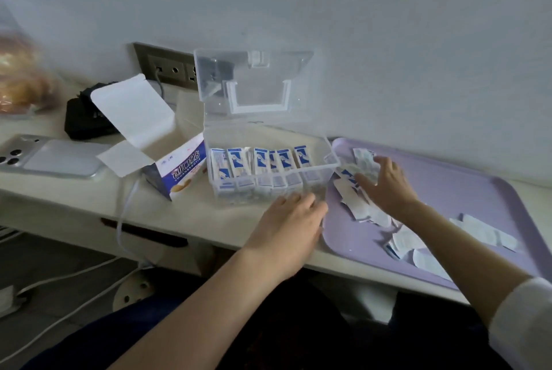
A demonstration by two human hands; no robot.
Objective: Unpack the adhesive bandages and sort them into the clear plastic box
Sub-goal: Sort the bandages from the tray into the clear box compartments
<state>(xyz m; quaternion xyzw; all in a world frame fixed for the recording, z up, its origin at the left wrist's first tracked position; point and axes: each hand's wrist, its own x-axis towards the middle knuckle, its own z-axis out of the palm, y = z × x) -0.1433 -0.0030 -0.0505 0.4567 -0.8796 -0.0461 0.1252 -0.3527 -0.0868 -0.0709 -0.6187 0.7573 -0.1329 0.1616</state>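
Observation:
The clear plastic box stands open on the desk, its lid leaning back against the wall. Several blue-and-white wrapped bandages stand in a row inside it. To its right lies a lilac tray with loose bandages scattered on it. My right hand rests flat on the pile at the tray's far left, fingers spread over the wrappers. My left hand lies palm down at the box's front right corner, touching its wall. The opened bandage carton sits left of the box.
A phone lies at the far left, a black device behind it. A wall socket with a cable sits behind the carton. More bandages lie on the tray's near right. A bag of bread is at the left edge.

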